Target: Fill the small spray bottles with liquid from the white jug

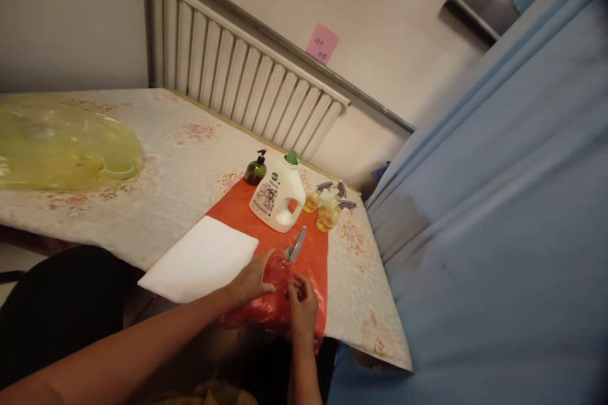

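Observation:
My left hand [254,277] is wrapped round the side of a spray bottle [278,267] with a grey trigger head. The bottle's clear body looks red against the red plastic sheet [223,205] beneath. Close against the bottle's right side is my right hand [303,305], its fingertips pinched together; what lies between them is too small to make out. A white padded sheet [199,259] lies left of my left hand. Beyond the bottle stands a white jug [280,196] with a green spout and a printed label.
Several yellow-tinted spray bottles [327,214] stand right of the jug, and a dark green pump bottle [255,172] behind it. A large yellow transparent bag [61,145] covers the table's left part. A blue curtain [475,202] hangs at right; a radiator [247,63] lines the wall.

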Demonstrator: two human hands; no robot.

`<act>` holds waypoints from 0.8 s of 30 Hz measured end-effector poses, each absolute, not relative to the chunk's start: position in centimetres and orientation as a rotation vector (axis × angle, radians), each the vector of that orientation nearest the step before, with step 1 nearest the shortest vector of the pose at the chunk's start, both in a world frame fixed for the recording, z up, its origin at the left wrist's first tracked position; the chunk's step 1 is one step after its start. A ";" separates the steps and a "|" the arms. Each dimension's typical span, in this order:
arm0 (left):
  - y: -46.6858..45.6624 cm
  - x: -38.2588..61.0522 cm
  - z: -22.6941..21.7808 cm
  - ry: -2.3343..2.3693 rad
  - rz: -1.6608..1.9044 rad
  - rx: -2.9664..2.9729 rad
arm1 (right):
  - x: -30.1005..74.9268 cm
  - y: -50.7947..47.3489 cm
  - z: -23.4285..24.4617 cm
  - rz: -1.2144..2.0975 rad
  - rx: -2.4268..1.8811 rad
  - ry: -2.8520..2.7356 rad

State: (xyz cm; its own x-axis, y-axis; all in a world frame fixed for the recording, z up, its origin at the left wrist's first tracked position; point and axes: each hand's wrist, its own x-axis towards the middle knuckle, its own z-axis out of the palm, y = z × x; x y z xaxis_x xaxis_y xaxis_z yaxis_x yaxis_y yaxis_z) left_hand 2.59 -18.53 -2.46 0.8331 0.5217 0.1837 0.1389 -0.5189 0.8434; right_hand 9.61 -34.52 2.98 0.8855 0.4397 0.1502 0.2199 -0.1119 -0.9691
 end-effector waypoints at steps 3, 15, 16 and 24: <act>-18.4 2.0 -2.4 0.479 0.526 2.095 | 10.4 -34.3 3.3 0.139 -1.702 -0.481; -16.5 1.8 -1.1 0.319 0.498 2.109 | 11.6 -31.0 6.9 0.074 -1.690 -0.736; -16.4 2.1 -1.3 0.301 0.495 2.109 | 11.7 -30.8 7.0 0.085 -1.688 -0.761; -15.9 3.0 -3.7 0.265 0.491 2.084 | 12.3 -29.7 5.4 0.047 -1.740 -0.803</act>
